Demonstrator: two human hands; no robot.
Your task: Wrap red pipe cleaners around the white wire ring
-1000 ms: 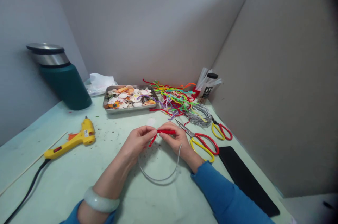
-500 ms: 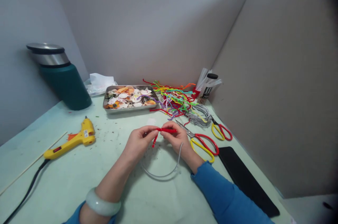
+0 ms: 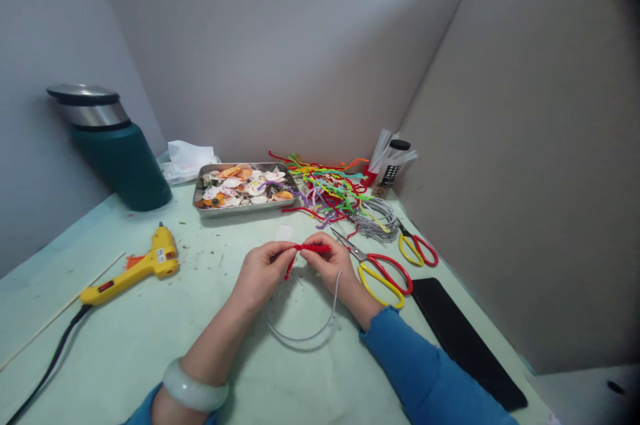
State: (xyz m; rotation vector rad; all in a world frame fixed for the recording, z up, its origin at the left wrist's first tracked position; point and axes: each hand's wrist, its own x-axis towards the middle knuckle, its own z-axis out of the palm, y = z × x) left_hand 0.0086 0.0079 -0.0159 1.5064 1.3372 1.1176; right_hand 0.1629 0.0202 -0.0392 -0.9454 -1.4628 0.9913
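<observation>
Between my two hands a red pipe cleaner (image 3: 316, 248) is stretched sideways, with one red end hanging below the left fingers. My left hand (image 3: 263, 271) pinches it at the left, thumb against fingers. My right hand (image 3: 327, 261) pinches it close by, and a red length lies across those fingers. A grey wire (image 3: 305, 339) curves in a loop below both hands, one end rising to the right hand. How the wire meets the pipe cleaner is hidden by the fingers. Large scissors (image 3: 367, 258) with red and yellow handles lie open just right of my right hand.
A metal tray (image 3: 245, 209) of shells stands behind my hands, beside loose coloured pipe cleaners (image 3: 333, 185) and a grey wire coil (image 3: 377, 219). Left are a yellow glue gun (image 3: 135, 271) and a teal bottle (image 3: 123, 161). Smaller scissors (image 3: 418, 248) and a black slab (image 3: 467, 341) lie right.
Both hands keep their pinch on the red pipe cleaner with little movement. The view has shifted slightly, so most things sit a few pixels further left.
</observation>
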